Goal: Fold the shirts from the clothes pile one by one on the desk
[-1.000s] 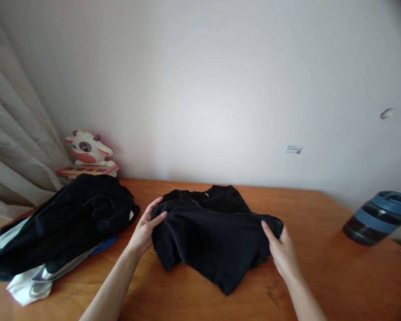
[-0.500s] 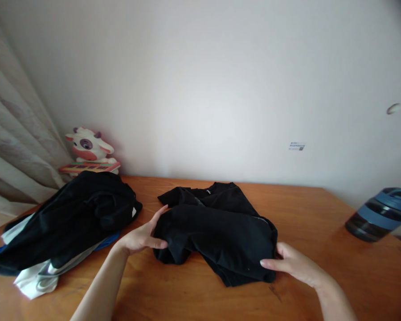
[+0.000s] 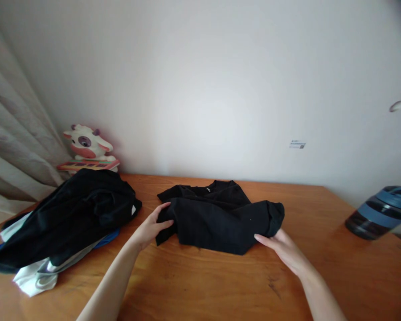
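Observation:
A black T-shirt (image 3: 214,223) lies in the middle of the wooden table, its collar toward the wall and its lower part folded up over the rest. My left hand (image 3: 155,225) grips the left end of the fold, thumb on the near side and fingers behind. At the right end, my right hand (image 3: 280,245) holds the raised, bunched corner, with its thumb in front and the other fingers hidden beneath the cloth.
On the left is a heap of black, white and blue clothes (image 3: 87,214). Behind it stands a cow toy (image 3: 87,145) with a keyboard, near a curtain (image 3: 16,147). A dark bottle (image 3: 381,214) with blue bands is at the right. The table (image 3: 200,290) meets a white wall.
Both hands have moved the shirt's near edge away from me, toward the collar. The right end is lifted higher, and more of the table shows in front.

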Demonstrator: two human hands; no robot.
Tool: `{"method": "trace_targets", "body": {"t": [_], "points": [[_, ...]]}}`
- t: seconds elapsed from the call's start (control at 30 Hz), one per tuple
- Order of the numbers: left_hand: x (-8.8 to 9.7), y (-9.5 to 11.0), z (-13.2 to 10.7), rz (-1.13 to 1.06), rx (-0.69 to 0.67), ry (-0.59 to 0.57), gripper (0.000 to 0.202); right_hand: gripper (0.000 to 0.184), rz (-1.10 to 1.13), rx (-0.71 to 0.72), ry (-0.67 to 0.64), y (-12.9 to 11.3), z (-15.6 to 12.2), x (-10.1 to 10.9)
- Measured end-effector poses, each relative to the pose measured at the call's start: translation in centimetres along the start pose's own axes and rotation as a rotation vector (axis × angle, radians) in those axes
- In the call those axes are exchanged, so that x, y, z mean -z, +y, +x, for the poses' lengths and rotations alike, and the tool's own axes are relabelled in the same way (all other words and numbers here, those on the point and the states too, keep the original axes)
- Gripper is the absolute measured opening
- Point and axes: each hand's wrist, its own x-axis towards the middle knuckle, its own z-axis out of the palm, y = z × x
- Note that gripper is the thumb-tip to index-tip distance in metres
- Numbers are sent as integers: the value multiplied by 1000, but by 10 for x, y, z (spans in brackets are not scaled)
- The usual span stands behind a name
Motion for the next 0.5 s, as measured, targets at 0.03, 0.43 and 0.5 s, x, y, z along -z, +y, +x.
{"method": "trace_targets", "body": {"t": [0.03,0.43,0.5], "points": [[-1,-1,-1,11,-9,-30,71,57,-45,-5,-3,1,0,-3],[18,11,7,258,-331,341,46,46,252,-23,628,-9,13,16],[30,10,7,511,-334,402,32,49,118,-18,754,-4,13,33]]}}
